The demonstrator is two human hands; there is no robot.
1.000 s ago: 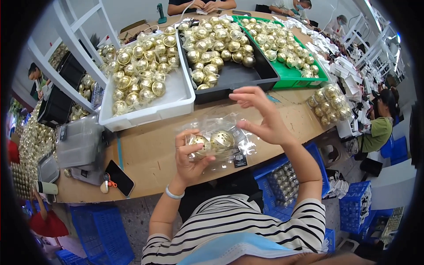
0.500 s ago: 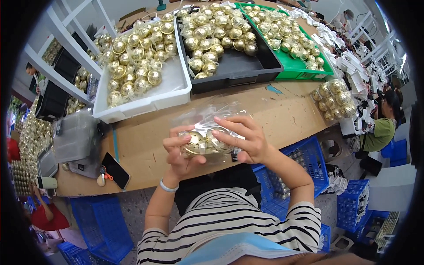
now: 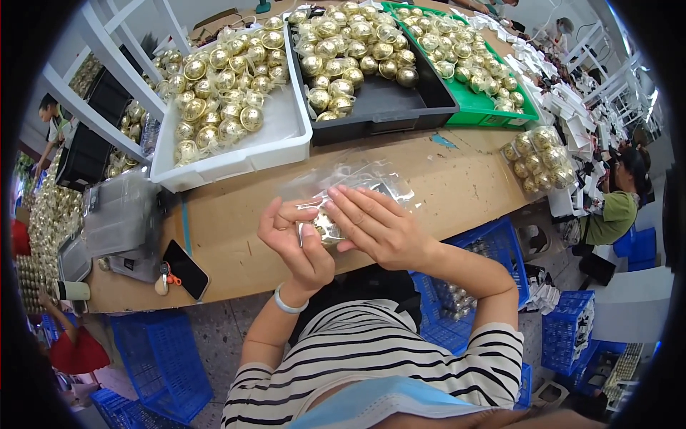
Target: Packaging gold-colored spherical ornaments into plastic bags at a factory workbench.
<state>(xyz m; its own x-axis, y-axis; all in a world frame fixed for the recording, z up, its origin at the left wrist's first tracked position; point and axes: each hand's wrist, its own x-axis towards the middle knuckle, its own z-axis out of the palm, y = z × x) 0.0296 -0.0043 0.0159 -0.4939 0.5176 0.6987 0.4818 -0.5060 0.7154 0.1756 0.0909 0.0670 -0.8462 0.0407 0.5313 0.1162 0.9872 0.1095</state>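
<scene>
My left hand [image 3: 299, 247] curls its fingers and thumb around a clear plastic package [image 3: 326, 227] with gold-coloured balls in it, held above the near part of the table. My right hand [image 3: 377, 227] lies over the package with its fingers stretched out flat and side by side, covering most of it. Only a small shiny part shows between the two hands. Clear plastic film [image 3: 343, 175] spreads out on the far side of my fingers. How many balls the package holds is hidden.
A white tray [image 3: 280, 157], a black tray [image 3: 382, 123] and a green tray [image 3: 500, 118] hold gold balls along the table's far side. A clear pack of gold balls [image 3: 539, 161] stands right. Left lie a phone [image 3: 187, 272], orange-handled scissors [image 3: 170, 279] and stacked clear boxes [image 3: 121, 218].
My right hand has gone from spread fingers to flat, joined fingers over the package. My left hand has turned and curled more around it. The package is now mostly covered.
</scene>
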